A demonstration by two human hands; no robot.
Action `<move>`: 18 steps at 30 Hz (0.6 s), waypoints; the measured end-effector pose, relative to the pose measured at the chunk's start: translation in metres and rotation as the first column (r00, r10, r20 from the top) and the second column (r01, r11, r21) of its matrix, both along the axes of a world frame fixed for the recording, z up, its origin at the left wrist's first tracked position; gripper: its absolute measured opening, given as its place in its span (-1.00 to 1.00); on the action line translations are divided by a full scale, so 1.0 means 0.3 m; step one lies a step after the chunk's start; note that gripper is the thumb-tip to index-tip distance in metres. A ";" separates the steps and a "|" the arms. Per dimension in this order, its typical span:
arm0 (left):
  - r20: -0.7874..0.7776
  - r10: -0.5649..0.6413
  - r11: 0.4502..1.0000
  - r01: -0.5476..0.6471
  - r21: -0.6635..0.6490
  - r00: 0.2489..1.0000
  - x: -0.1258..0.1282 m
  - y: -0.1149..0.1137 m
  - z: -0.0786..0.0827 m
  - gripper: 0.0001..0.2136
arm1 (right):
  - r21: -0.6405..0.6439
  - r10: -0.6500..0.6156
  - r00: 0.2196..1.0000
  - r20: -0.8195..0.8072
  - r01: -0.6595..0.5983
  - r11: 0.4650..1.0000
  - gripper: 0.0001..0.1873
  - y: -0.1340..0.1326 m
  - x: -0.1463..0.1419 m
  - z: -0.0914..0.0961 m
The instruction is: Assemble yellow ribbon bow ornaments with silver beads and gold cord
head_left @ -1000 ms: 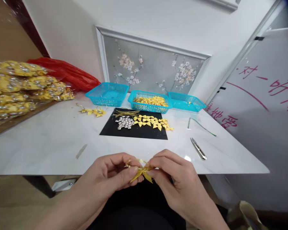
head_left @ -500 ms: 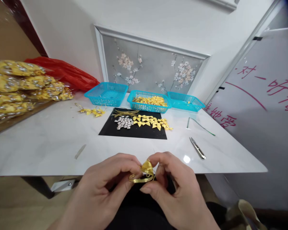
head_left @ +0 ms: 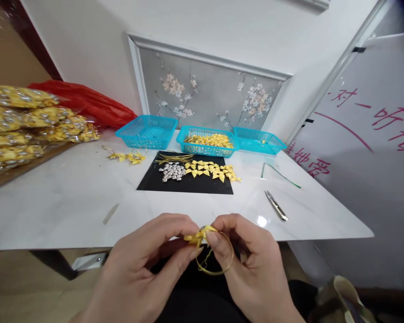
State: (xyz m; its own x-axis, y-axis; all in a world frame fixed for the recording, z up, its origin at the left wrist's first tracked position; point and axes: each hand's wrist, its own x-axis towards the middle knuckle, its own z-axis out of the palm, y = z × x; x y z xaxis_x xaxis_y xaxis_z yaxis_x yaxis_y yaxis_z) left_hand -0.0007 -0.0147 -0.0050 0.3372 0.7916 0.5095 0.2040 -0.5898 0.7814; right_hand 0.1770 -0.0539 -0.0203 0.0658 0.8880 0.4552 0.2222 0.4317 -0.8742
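Between my two hands, just off the table's front edge, is a yellow ribbon flower (head_left: 202,234) with a gold ring (head_left: 231,262) hanging from it. My left hand (head_left: 155,260) pinches the flower's left side with thumb and forefinger. My right hand (head_left: 252,255) is closed on its right side, the thumb lying across the ring. A thin yellow twisted strand (head_left: 207,259) dangles inside the loop. Beyond the hands, a black mat (head_left: 185,187) carries silver beads (head_left: 173,172), yellow folded petals (head_left: 212,169) and gold wire strips (head_left: 173,158).
Three blue baskets stand along the wall; the middle basket (head_left: 207,150) holds yellow pieces. Thread snips (head_left: 276,206) and a green-edged strip (head_left: 283,172) lie at right. Finished-looking flowers (head_left: 128,157) sit at left, near bagged yellow bundles (head_left: 27,121) and a red plastic bag (head_left: 87,101).
The flower and ring have been turned between my fingers; the ring, seen edge-on before, now shows as a round loop. My right thumb has moved up onto the flower.
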 end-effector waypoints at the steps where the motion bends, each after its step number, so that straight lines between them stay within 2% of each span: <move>1: -0.014 0.011 1.000 -0.011 0.027 1.000 0.001 -0.001 -0.001 -0.70 | 0.020 -0.017 1.000 -0.001 0.017 1.000 -0.87 -0.001 -0.005 -0.005; 6: -0.021 0.068 0.989 -0.065 0.136 0.997 0.007 -0.010 -0.026 -0.70 | 0.119 -0.123 0.992 -0.001 0.122 0.985 -0.89 -0.005 -0.038 -0.029; 9: 0.001 0.086 0.988 -0.086 0.126 0.996 0.013 -0.017 -0.039 -0.70 | 0.171 -0.167 0.986 0.008 0.163 0.972 -0.87 -0.003 -0.049 -0.033; 11: 0.039 0.070 0.996 -0.072 0.045 0.997 0.013 -0.018 -0.033 -0.72 | 0.207 -0.191 0.981 0.022 0.182 0.961 -0.86 0.000 -0.050 -0.029; 13: 0.058 0.029 0.996 -0.024 -0.091 0.998 0.009 -0.012 -0.015 -0.77 | 0.239 -0.204 0.977 0.054 0.186 0.953 -0.86 0.005 -0.047 -0.022; 16: 0.082 -0.024 0.957 0.047 -0.286 0.996 0.001 0.006 0.018 -0.82 | 0.283 -0.220 0.970 0.106 0.183 0.941 -0.86 0.009 -0.040 -0.010; 18: 0.089 -0.018 0.942 0.046 -0.334 0.996 0.001 0.016 0.035 -0.86 | 0.312 -0.227 0.966 0.126 0.179 0.933 -0.86 0.011 -0.038 -0.004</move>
State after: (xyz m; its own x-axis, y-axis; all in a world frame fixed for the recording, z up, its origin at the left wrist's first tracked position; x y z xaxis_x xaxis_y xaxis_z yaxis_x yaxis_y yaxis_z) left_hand -0.0003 -0.0099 0.0056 0.3328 0.9109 0.2440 0.1147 -0.2959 0.9483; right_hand 0.1655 -0.0506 -0.0215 0.1364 0.6868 0.7139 0.4568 0.5958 -0.6605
